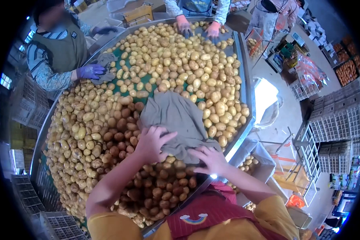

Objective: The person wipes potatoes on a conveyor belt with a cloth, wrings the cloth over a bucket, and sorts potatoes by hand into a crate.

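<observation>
A grey-brown cloth [174, 118] lies crumpled over the potatoes in front of me. My left hand [152, 145] rests on the cloth's near left edge, its fingers apart. At the near right corner of the cloth is my right hand [209, 159], fingers spread on the fabric. Many yellow potatoes [180, 60] cover the table around the cloth, and darker ones [164, 186] lie in shadow beside my forearms. Patches of the green table surface [137, 94] show between them.
The table's metal rim [247, 84] curves along the right. At the left, a co-worker's purple-gloved hand [91, 71] touches another cloth [106, 67]. Across the table are a person's pink-and-grey gloves [184, 26]. Crates [336, 120] stand at the right, and a potato-filled container [257, 162] sits below the rim.
</observation>
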